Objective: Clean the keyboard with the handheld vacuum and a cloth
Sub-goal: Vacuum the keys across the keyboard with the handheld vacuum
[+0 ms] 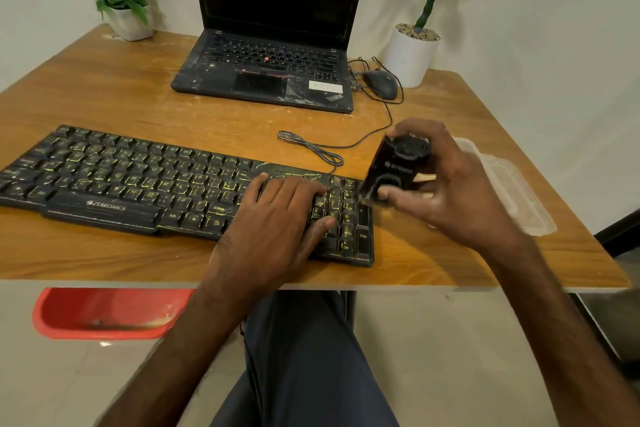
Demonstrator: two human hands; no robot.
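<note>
Wood desk (121, 97) carries the keyboard (138, 180) along its near edge. Your left hand (277, 215) lies flat on the keys toward the right end, grip released, steadying the board. Your right hand (460, 191) has its grip wrapped round the handheld vacuum (394, 170) at the keyboard's far right corner. Vacuum looks small, light, rigid, smooth plastic: hold the body sides w/ thumb & fingers, intake end clear. Keyboard: stiff, prob. slides easily; use low pressure on keycaps.

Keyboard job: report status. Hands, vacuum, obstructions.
Left hand flat on keyboard, right end. Right hand grips handheld vacuum, nozzle at the numeric keys. Looped cable lies behind keyboard, not on the keys.
</note>
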